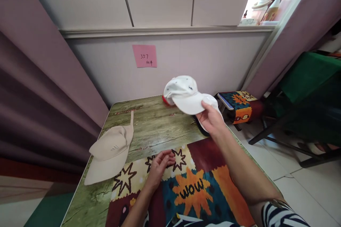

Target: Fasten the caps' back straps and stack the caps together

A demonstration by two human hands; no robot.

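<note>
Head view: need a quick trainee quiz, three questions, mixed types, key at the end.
1. Which hand holds the white cap by its brim?
2. True or false: the beige cap lies on the table, touched by neither hand.
3. Fill in: the patterned cloth on the table carries the word ____.

Key: 1. The right hand. 2. True. 3. WOW.

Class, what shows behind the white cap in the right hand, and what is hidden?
Beyond the white cap, part of another white thing shows; something red peeks out lower left. The cap and right hand cover the rest; full shapes cannot be told.
</note>
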